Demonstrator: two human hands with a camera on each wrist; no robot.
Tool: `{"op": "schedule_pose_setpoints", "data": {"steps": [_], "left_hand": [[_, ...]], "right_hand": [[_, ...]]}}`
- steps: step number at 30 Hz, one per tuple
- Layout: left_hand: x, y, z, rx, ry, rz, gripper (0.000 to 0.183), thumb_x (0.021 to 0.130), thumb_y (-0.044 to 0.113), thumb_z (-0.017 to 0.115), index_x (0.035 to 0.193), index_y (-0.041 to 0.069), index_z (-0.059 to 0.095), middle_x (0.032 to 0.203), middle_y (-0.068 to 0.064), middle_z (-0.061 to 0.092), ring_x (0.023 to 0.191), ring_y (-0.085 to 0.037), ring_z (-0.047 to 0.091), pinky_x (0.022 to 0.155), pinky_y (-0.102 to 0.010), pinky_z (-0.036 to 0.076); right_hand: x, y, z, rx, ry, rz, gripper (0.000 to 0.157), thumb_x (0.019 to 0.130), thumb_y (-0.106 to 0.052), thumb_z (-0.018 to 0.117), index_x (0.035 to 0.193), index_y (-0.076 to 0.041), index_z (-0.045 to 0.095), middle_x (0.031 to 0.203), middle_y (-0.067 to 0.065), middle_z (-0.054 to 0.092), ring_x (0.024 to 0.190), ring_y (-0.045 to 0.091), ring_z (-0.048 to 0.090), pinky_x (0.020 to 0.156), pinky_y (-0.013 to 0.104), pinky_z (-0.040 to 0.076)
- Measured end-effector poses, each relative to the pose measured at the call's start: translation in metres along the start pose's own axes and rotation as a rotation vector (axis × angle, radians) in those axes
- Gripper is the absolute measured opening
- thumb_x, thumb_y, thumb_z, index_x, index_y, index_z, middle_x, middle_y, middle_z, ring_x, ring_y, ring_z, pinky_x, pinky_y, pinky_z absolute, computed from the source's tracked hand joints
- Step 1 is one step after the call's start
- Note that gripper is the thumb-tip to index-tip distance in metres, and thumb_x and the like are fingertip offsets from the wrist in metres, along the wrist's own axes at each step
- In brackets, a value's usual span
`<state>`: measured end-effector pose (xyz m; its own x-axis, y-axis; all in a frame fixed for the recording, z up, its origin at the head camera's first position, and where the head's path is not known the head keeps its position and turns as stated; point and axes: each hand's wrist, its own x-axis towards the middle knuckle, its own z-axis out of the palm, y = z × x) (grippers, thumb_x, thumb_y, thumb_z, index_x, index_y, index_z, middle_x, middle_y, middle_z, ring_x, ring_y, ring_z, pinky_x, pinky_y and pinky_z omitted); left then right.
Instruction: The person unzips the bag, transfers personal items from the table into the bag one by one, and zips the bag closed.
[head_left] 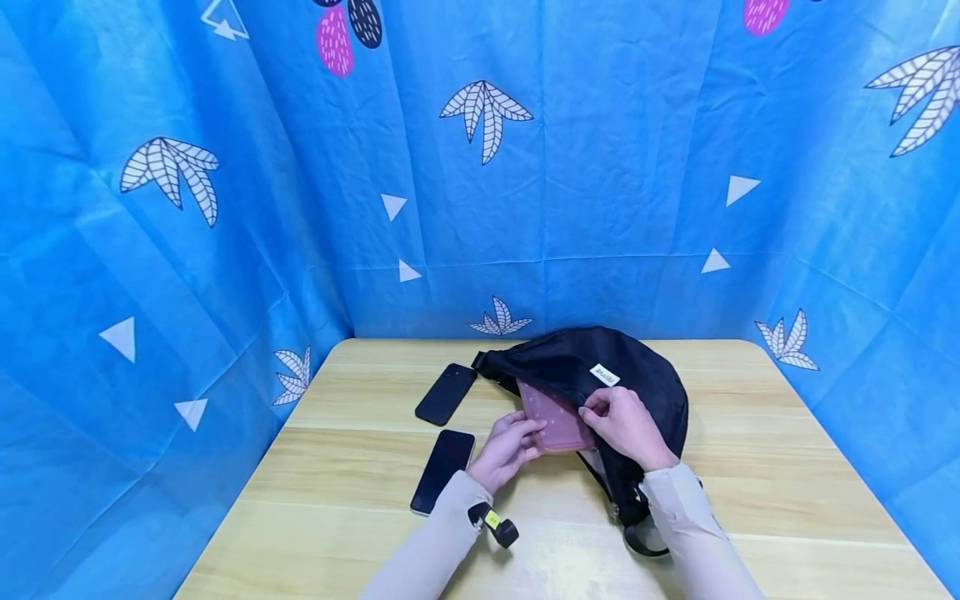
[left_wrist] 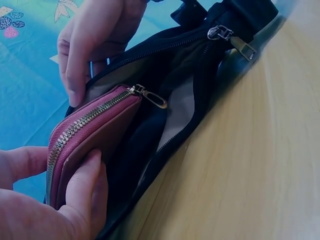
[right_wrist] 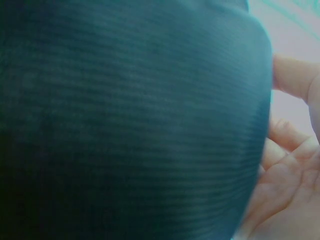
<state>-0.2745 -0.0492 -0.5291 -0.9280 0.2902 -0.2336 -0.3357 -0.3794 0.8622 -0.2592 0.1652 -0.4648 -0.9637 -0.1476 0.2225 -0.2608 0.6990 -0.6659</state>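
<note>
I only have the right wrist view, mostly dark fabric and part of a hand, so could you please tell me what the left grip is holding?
Observer: In the head view, the left grip holds a pink wallet that is partly inside the black bag.
Operator: Thank you; could you tell me whether the wallet is zipped?
Observer: The left wrist view shows its metal zip looking closed along the visible part.
Operator: And is anything lying to the left of the bag?
Observer: Yes, two phones: the far phone and the near phone, both on the table.
</note>
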Motion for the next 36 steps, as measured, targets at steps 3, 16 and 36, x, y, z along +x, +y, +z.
{"op": "schedule_pose_setpoints", "data": {"steps": [3,16,36], "left_hand": [[0.002,0.0,0.005,-0.014,0.014,-0.003,0.025,0.094,0.0,0.065,0.118,0.001,0.055,0.088,0.0,0.064,0.073,-0.007,0.061,0.068,-0.022,0.058],[0.014,-0.006,0.02,-0.039,0.027,0.038,0.029,0.094,-0.002,0.065,0.12,-0.001,0.051,0.088,-0.001,0.066,0.072,-0.008,0.062,0.07,-0.023,0.06],[0.033,-0.016,0.044,-0.104,0.043,0.076,0.023,0.092,-0.009,0.062,0.113,0.001,0.055,0.083,-0.001,0.069,0.071,-0.008,0.067,0.068,-0.024,0.061]], "right_hand": [[0.0,0.0,0.0,-0.005,0.0,-0.001,0.008,0.092,-0.015,0.074,0.087,-0.01,0.076,0.074,-0.002,0.072,0.065,0.009,0.061,0.06,0.024,0.049],[0.001,0.001,0.0,-0.014,0.0,-0.016,0.007,0.092,-0.015,0.074,0.087,-0.01,0.077,0.075,-0.002,0.072,0.067,0.01,0.06,0.061,0.024,0.05],[0.001,-0.003,0.001,-0.002,0.017,-0.022,0.006,0.09,-0.01,0.074,0.084,-0.008,0.076,0.074,-0.001,0.072,0.067,0.009,0.061,0.063,0.024,0.05]]}}
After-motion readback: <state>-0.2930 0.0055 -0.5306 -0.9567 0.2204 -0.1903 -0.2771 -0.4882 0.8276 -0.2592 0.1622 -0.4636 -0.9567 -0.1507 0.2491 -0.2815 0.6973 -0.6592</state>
